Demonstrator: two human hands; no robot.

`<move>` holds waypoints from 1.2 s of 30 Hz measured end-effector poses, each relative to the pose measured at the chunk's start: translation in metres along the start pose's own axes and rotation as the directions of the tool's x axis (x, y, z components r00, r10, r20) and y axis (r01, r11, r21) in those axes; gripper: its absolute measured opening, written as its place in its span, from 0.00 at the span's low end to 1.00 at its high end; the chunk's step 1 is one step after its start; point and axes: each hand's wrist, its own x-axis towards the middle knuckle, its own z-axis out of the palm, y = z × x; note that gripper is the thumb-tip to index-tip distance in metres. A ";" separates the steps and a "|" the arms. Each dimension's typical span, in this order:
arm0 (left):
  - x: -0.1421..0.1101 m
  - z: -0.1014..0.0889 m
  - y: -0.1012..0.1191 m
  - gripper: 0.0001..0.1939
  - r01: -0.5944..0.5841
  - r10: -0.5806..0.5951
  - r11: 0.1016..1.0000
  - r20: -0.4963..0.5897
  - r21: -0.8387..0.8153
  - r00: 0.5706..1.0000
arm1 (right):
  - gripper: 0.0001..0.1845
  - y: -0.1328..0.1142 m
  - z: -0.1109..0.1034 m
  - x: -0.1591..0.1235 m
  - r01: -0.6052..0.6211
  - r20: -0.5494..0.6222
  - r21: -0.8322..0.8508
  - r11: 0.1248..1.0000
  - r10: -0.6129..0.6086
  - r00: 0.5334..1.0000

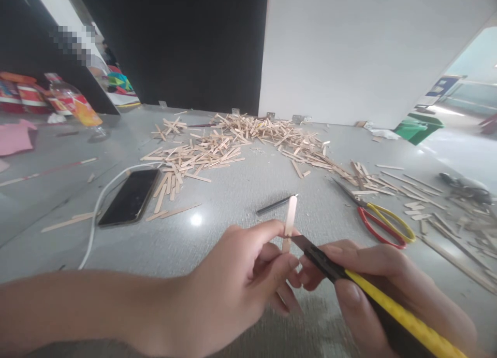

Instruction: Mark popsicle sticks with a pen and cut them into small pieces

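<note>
Pinched upright in my left hand [240, 280] is a wooden popsicle stick [290, 215], its rounded end pointing up. My right hand [392, 280] grips a yellow and black utility knife [373, 288]. The knife's blade [298, 241] meets the stick at a dark notch partway down, just above my left thumb. Behind the stick a dark pen-like tool [275, 205] lies on the grey table [240, 192]. Scissors [382, 223] with one red and one yellow handle lie beyond my right hand, blades pointing away to the left.
Loose popsicle sticks [267, 130] are heaped along the back by a black and white partition [330, 52]. A phone [132, 197] with a white cable [95, 218] lies at left. Cut stick pieces [466, 228] litter the right. A drink bottle [75, 101] stands at far left.
</note>
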 end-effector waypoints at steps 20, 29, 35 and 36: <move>-0.006 -0.001 0.001 0.13 -0.106 0.099 0.988 0.062 0.114 0.993 | 0.03 -0.005 0.009 -0.009 -0.105 -0.046 0.117 0.988 0.111 0.993; -0.005 0.000 0.000 0.13 -0.088 0.084 0.994 0.070 0.058 0.994 | 0.02 0.002 0.012 -0.010 -0.144 -0.010 0.304 0.942 0.154 0.988; 0.000 -0.001 0.003 0.13 -0.051 0.060 0.991 0.068 -0.123 0.996 | 0.04 0.007 0.008 -0.005 -0.101 0.034 0.328 0.939 0.096 0.995; 0.002 -0.002 0.005 0.12 -0.040 0.052 0.985 0.065 -0.167 0.997 | 0.04 0.008 0.008 -0.003 -0.099 0.046 0.331 0.938 0.089 0.995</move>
